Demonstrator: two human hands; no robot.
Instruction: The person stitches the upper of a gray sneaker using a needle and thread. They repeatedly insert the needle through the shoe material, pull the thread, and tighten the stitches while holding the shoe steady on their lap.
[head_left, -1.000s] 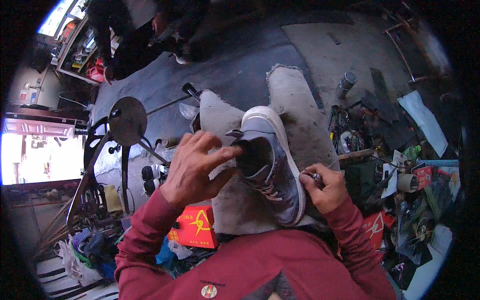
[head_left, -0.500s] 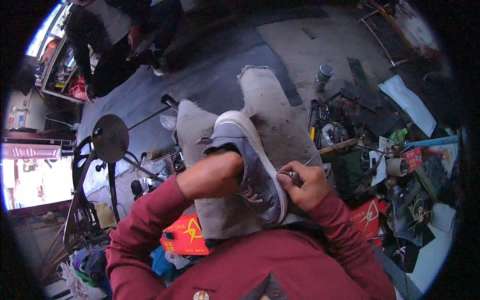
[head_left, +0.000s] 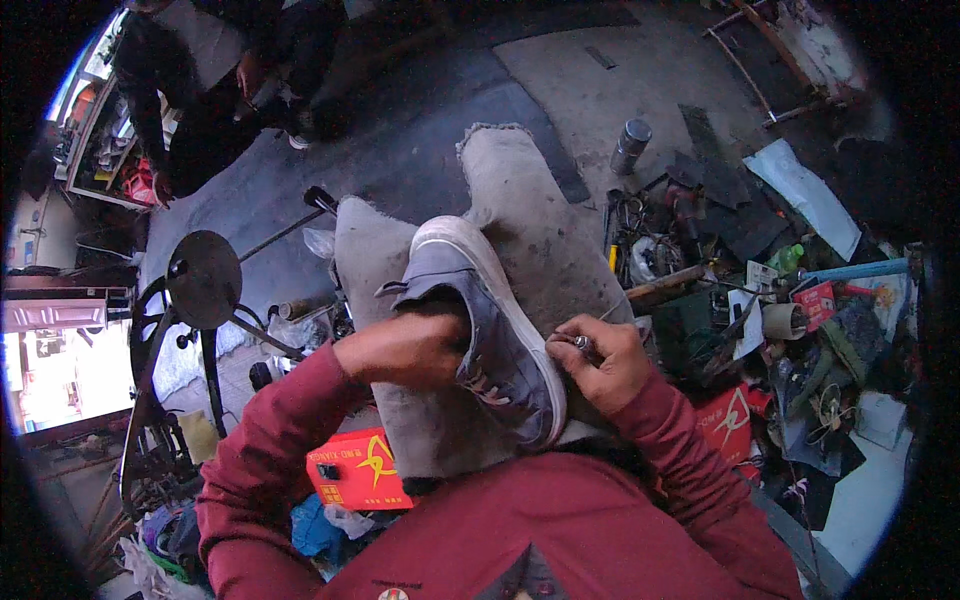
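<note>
A grey-blue lace-up shoe (head_left: 505, 330) with a pale rubber sole lies across my lap on a worn, stained grey cloth (head_left: 540, 210), its toe pointing away. My left hand (head_left: 410, 347) reaches into the shoe's opening; its fingers are hidden inside. Beside the sole's right edge, my right hand (head_left: 608, 365) is closed in a pinch around a small tool with a shiny metal end (head_left: 583, 343). The tool's working tip is too small to make out. A thin line, perhaps thread, rises from near the right fingers.
A black metal stand with a round disc (head_left: 203, 279) stands at left. Red boxes (head_left: 355, 470) lie beside my lap. A metal flask (head_left: 630, 146) stands far right, above a clutter of tools, a cardboard tube (head_left: 784, 321) and scraps. Another person (head_left: 200, 80) sits at the far left.
The whole view has shifted slightly. My right hand sits a little farther out from the sole's edge, still pinching the tool. My left hand remains in the shoe.
</note>
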